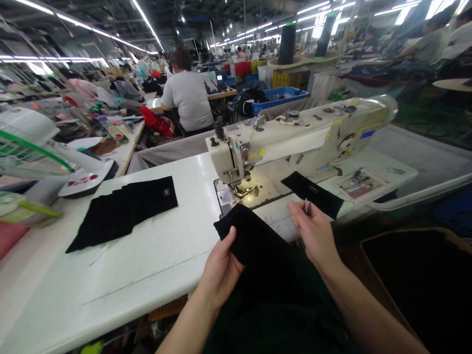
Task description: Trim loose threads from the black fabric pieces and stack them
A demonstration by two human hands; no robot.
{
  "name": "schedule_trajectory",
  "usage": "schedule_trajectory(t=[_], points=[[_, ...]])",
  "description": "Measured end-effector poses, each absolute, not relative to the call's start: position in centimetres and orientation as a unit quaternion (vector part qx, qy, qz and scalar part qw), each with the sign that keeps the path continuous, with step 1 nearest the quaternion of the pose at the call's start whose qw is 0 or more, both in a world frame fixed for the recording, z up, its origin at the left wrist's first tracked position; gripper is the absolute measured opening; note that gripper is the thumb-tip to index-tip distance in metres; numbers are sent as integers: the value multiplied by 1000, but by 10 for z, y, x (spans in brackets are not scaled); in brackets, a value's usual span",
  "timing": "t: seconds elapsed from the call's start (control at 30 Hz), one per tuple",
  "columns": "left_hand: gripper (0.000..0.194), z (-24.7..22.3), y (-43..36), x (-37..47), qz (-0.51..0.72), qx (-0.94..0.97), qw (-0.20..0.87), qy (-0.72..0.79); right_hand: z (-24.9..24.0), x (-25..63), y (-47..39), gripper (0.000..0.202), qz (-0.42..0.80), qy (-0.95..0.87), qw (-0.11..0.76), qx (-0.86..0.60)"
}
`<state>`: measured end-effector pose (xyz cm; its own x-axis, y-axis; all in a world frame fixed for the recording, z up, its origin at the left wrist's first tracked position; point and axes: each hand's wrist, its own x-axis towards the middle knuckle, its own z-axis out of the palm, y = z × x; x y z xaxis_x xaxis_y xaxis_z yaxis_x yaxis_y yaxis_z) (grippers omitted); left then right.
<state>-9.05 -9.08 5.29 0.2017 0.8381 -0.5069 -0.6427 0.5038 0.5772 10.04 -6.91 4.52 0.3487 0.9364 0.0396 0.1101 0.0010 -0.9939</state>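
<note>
My left hand [223,268] is closed on the edge of a black cloth piece [254,236], thumb on top, in front of the sewing machine [230,164]. My right hand [313,228] is pinched around a small metal tool [307,206], perhaps snips, to the right of that cloth. Just beyond the right hand, a black strip with a small label [313,194] lies across the machine bed. On the white table [155,265] at the left rests a stack of black cloth pieces [123,211], a small tag on the top one. The machine's needle area is lit.
A white fan with a green rim [37,142] stands at the left. Two dark thread cones [286,44] rise behind the machine. A blue crate [280,96] and a seated person in a white shirt [188,96] are farther back. Dark material [416,280] lies at the lower right.
</note>
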Motion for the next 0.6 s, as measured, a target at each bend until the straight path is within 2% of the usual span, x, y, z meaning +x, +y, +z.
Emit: schedule_trajectory(t=[0.1, 0.23, 0.3, 0.5, 0.6], points=[[27, 54, -85, -96, 484, 100, 768, 408, 45, 107, -73, 47, 391, -464, 529, -594], [29, 55, -84, -96, 483, 104, 770, 404, 51, 103, -84, 29, 433, -531, 424, -592], [30, 55, -85, -94, 482, 112, 772, 399, 52, 100, -87, 24, 432, -542, 405, -596], [32, 52, -87, -91, 484, 110, 781, 379, 47, 102, -81, 38, 360, -478, 497, -629], [32, 50, -87, -90, 483, 111, 782, 377, 48, 100, -79, 28, 335, -536, 495, -596]])
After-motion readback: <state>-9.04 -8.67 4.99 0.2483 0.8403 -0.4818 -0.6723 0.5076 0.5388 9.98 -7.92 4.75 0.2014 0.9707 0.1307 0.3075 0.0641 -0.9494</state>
